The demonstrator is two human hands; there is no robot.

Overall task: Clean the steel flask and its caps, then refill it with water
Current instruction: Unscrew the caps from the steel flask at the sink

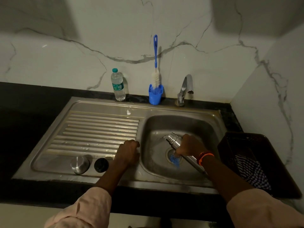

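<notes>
Flask tipped over the sink bowl in my right hand, caps waiting on the drainboard.

On the drainboard [98, 129] sit the steel cap [80, 164] and, just beside it, the black cap [101, 165]. My left hand [127, 153] rests curled on the ridge beside the bowl, holding nothing. My right hand [190, 145] grips the flask [173, 140], tilted with its mouth pointing up-left, above the drain [173, 157]. A dark basket [250, 155] stands at the far right.

Steel flask [174, 140] uncapped, tilted mouth-down over the basin; steel cap [80, 164] and black cap [101, 165] on drainboard.

Caps [80, 164] on drainboard's [98, 129] near edge
</notes>
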